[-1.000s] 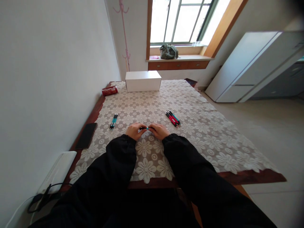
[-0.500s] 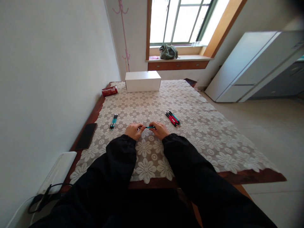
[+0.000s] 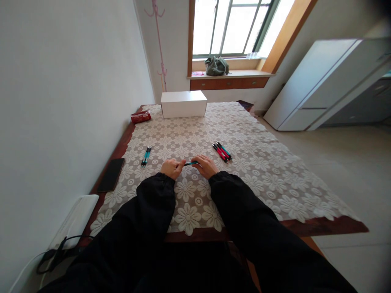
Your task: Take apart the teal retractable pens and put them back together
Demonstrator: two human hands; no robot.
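Between my two hands, just above the lace tablecloth (image 3: 198, 202), lies a blue and black pen (image 3: 191, 163). My left hand (image 3: 172, 168) pinches its dark end between thumb and fingers. At the blue end, my right hand (image 3: 205, 165) has its fingers closed round the barrel, which they partly cover. To the left, two blue and black pens (image 3: 146, 156) rest side by side on the cloth. A bunch of several red and blue pens (image 3: 222, 152) lies beyond my right hand.
A white box (image 3: 183, 105) stands at the table's far end, beside a red packet (image 3: 141, 117). Along the left edge are a dark phone (image 3: 111, 175) and a white device (image 3: 75, 219) with black cables. A grey-green bag (image 3: 216, 66) sits on the windowsill.
The pen has tilted slightly, and more of its dark end shows by my left hand. My fingers have shifted a little on it. The other pens have stayed put.
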